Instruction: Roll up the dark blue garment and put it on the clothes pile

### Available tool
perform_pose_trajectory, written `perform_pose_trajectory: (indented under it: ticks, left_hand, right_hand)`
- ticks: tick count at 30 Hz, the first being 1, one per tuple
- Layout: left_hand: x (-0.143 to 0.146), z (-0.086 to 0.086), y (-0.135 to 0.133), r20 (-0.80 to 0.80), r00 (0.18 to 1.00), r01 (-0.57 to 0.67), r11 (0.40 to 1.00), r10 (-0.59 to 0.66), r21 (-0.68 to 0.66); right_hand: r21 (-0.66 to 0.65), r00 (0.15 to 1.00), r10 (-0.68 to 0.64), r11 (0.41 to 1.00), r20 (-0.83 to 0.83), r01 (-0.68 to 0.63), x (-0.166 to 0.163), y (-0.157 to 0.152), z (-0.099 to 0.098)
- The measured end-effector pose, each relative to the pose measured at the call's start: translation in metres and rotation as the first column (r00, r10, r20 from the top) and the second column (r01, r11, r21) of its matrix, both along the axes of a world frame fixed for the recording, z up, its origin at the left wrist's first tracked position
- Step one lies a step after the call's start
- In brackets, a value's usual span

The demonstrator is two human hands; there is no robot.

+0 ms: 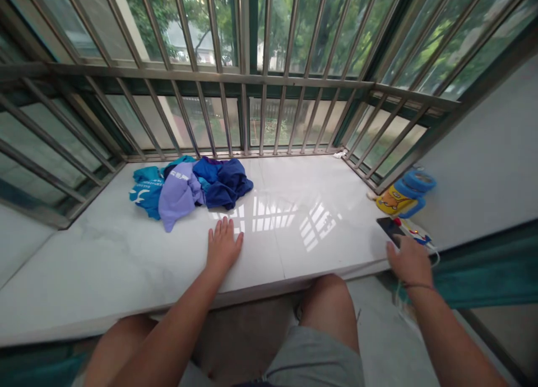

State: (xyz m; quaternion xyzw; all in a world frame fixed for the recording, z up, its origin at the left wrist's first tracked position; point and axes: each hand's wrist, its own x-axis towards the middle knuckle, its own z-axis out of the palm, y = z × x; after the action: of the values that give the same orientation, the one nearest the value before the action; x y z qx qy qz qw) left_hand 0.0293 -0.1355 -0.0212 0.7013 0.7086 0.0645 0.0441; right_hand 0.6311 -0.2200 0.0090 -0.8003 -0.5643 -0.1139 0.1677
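My left hand [222, 245] lies flat on the white marble-look sill [269, 258], fingers spread and holding nothing. Just beyond it is a heap of crumpled cloth bags or garments: a lilac piece [179, 192] with white print, a teal piece [147, 190] with white lettering, and a dark blue piece [229, 184]. At the far right, my right hand [412, 261] grips the near end of a black smartphone [389, 230]. Some of its fingers are hidden. Beside the phone is a white item with red and blue patterns [414, 231], partly covered.
A blue and yellow bottle [401, 193] with a handle stands against the right wall. Metal window bars [244, 84] enclose the sill's back and sides. A white cable [437, 258] hangs near my right wrist. Teal curtain fabric [487, 263] is at the right. My knees touch the front edge.
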Motion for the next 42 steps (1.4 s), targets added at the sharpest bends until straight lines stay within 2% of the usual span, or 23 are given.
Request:
perform_pose_trajectory:
  ticks: [2,5,11,16,19,22,31,42]
  left_hand:
    - [0.001,0.002,0.002,0.0,1.0,-0.007,1.0,0.007,0.005]
    - [0.001,0.003,0.002,0.005,1.0,-0.015,1.0,0.015,0.007]
    - [0.0,0.003,0.002,0.005,1.0,-0.014,1.0,0.014,0.009]
    - [0.0,0.004,0.002,0.005,1.0,-0.022,0.999,0.022,0.028]
    - [0.0,0.005,0.001,0.001,1.0,-0.02,0.999,0.02,0.043]
    - [0.0,0.006,0.002,-0.004,1.0,-0.022,0.999,0.022,0.046]
    - [-0.001,0.005,0.002,0.012,1.0,-0.027,0.998,0.027,0.062]
    - [-0.001,0.006,0.003,-0.008,1.0,-0.022,0.998,0.023,0.063]
  right_hand:
    - [-0.162,0.993,-0.101,0.981,0.055,0.109,0.04,0.006,0.003]
    - [-0.341,0.993,-0.12,0.933,0.019,0.119,0.064,0.016,0.001]
    - [-0.464,0.988,-0.155,0.875,-0.002,0.136,0.082,0.036,-0.001]
    - [-0.446,0.98,-0.159,0.891,-0.123,0.088,0.098,0.043,-0.003]
    - [-0.407,0.956,-0.172,0.911,-0.238,0.062,0.097,0.039,-0.007]
    - [-0.383,0.942,-0.118,0.924,-0.314,-0.012,0.092,0.034,-0.011]
    - [-0.334,0.984,0.009,0.94,-0.176,-0.069,0.089,0.023,-0.013]
    - [-0.431,0.984,-0.064,0.902,-0.164,-0.013,0.072,0.021,0.0]
